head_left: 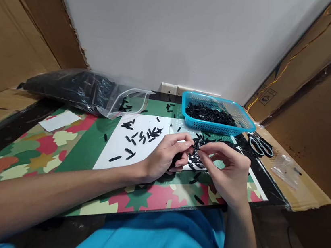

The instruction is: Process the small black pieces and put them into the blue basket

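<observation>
My left hand [171,153] is closed, with black pieces tucked in its curled fingers and a small black stick-like piece [195,147] pinched between thumb and forefinger. The fingertips of my right hand [224,164] close on the other end of that same piece. Both hands meet above the table, just over a pile of short black pieces [197,160]. Further black pieces [148,135] lie scattered on the white sheet [111,143] to the left. What exactly the pieces are is too small to tell.
A blue plastic basket [214,127] of black pieces stands at the back right. Black-handled scissors [260,146] lie beside it, near a small clear bag [286,170]. At the back left rests a large zip bag [75,87] filled with black material. Cardboard walls [325,92] flank the table.
</observation>
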The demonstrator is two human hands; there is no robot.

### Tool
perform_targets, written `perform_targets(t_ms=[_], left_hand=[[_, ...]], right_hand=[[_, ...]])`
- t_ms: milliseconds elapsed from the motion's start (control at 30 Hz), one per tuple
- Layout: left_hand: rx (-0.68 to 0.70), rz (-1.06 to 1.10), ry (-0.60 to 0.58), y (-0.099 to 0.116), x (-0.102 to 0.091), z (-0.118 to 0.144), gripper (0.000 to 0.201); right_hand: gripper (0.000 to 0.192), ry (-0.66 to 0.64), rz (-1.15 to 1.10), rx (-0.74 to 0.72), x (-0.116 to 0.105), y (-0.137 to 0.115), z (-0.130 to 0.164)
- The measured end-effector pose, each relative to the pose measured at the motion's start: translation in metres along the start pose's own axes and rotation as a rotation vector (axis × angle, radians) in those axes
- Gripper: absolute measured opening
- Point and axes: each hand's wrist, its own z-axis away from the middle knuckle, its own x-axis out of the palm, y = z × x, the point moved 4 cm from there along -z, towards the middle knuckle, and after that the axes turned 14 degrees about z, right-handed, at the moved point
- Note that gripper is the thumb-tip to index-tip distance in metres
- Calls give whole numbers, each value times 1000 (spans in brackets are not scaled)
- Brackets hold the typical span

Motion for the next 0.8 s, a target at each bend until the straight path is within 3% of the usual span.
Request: perform_targets(t_ms=[400,800], left_hand=[[72,-97,-22,0,2,1,30],[150,-204,-68,0,3,2,31]], right_hand=[[9,-97,-140,138,3,3,1],[12,-251,-228,172,7,-6,2]])
